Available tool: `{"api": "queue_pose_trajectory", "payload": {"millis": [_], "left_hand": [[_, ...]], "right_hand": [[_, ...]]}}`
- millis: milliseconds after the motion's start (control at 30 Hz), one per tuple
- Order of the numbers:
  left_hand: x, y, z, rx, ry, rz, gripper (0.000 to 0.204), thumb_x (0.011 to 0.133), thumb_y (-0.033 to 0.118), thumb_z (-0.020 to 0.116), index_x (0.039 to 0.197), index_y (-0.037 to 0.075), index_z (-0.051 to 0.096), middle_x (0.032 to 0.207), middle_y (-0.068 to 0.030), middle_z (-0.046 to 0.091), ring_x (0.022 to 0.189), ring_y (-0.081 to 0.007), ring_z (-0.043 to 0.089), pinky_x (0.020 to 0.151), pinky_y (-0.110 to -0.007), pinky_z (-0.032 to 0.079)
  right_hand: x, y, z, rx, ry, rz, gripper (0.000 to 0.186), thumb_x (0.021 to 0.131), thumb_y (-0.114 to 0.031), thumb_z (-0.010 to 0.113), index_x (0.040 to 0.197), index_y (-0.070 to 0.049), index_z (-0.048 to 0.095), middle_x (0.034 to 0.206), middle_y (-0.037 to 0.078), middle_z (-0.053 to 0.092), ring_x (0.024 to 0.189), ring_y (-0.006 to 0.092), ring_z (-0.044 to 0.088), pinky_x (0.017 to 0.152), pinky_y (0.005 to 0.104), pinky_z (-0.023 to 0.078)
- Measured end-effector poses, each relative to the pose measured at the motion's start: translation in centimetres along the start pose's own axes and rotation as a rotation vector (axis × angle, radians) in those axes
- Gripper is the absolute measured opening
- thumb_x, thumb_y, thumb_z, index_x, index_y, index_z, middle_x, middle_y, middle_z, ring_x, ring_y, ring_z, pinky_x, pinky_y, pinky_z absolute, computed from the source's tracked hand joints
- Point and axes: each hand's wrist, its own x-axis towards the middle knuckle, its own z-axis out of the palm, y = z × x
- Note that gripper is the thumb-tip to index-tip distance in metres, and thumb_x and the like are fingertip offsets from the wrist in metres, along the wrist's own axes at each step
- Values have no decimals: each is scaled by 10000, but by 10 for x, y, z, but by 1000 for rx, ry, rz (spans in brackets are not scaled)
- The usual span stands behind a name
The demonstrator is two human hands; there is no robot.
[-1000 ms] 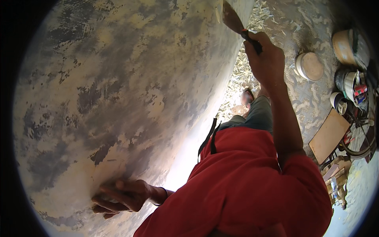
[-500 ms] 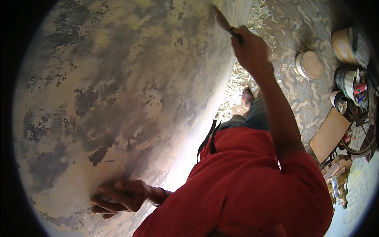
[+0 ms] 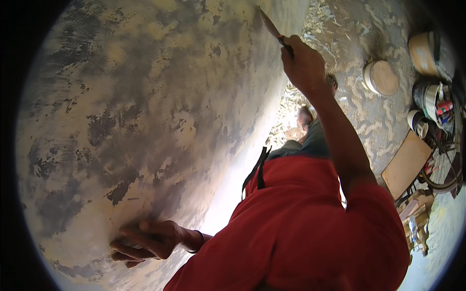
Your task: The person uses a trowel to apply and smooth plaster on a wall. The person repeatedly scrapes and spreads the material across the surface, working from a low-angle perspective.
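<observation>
Wall-filling step, apparently: right hand fingers closed on putty knife touching the mottled wall high up; left hand spread flat lower; next stroke needs steady pressure.

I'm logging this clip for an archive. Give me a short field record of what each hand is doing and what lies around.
left hand: flat on the mottled wall, fingers spread
right hand: raised, grip closed on a scraper, blade at the wall
clothing: red shirt
floor: round tubs, flat board, bicycle wheel
</observation>
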Motion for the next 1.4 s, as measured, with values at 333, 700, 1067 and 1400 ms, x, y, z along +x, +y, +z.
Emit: {"api": "queue_pose_trajectory", "payload": {"millis": [333, 700, 1067, 1400], "left_hand": [[4, -2, 5, -42, 9, 25, 396, 1015, 442, 664, 1273, 160, 768, 1460, -130, 632, 1459, -334, 480, 1251, -613, 148], [4, -2, 1, -42, 6, 48, 392, 1018, 430, 665, 1281, 156, 763, 1464, -128, 629, 1465, -329, 474, 1256, -592, 144], [3, -1, -4, -14, -10, 37, 398, 1031, 444, 643, 1279, 156, 763, 1473, -130, 621, 1468, -324, 474, 1253, -574, 161], [2, -3, -10, -9, -83, 54, 401, 1036, 328, 631, 1287, 33, 732, 1484, -249, 574, 1519, -365, 395, 1299, -534, 95]], "right_hand": [[4, 3, 0, -8, 18, -29, 183, 967, -214, 645, 1132, -135, 640, 784, 117, 689, 709, 342, 705, 660, 477, 551], [-6, -21, -34, 187, 90, 3, 144, 960, -192, 650, 1078, -109, 643, 818, 136, 706, 756, 356, 717, 688, 493, 551], [15, -50, -65, 156, -52, 108, 176, 951, -245, 650, 1086, -133, 667, 832, 143, 734, 797, 382, 724, 740, 498, 567], [29, -41, -72, 99, -18, 82, 195, 932, -235, 665, 1054, -87, 700, 872, 181, 740, 858, 386, 731, 779, 494, 567]]}}
